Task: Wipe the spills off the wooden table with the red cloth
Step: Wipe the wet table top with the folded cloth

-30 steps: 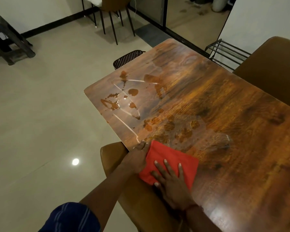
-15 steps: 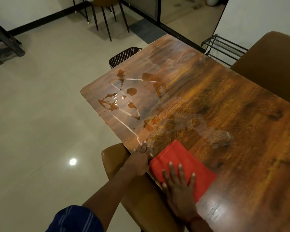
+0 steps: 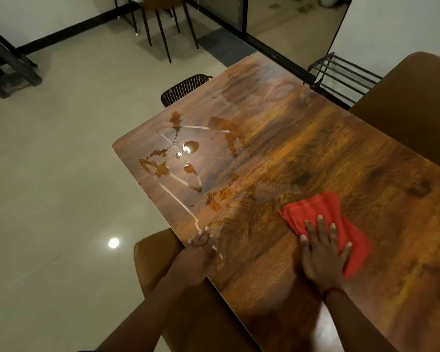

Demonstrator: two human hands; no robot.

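Two hands: right hand (image 3: 323, 257) pressing red cloth (image 3: 313, 209) with grip splayed flat, left hand (image 3: 198, 246) at table (image 3: 302, 148) edge, grip unclear.

A folded red cloth (image 3: 313, 212) lies flat on the glossy brown wooden table (image 3: 315, 153), apart from brownish spills (image 3: 160, 168) pooled near its left end.

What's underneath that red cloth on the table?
The red cloth lies on the wooden table, with the right hand pressed flat on top. Whether any liquid sits beneath it cannot be seen; the cloth covers that patch.
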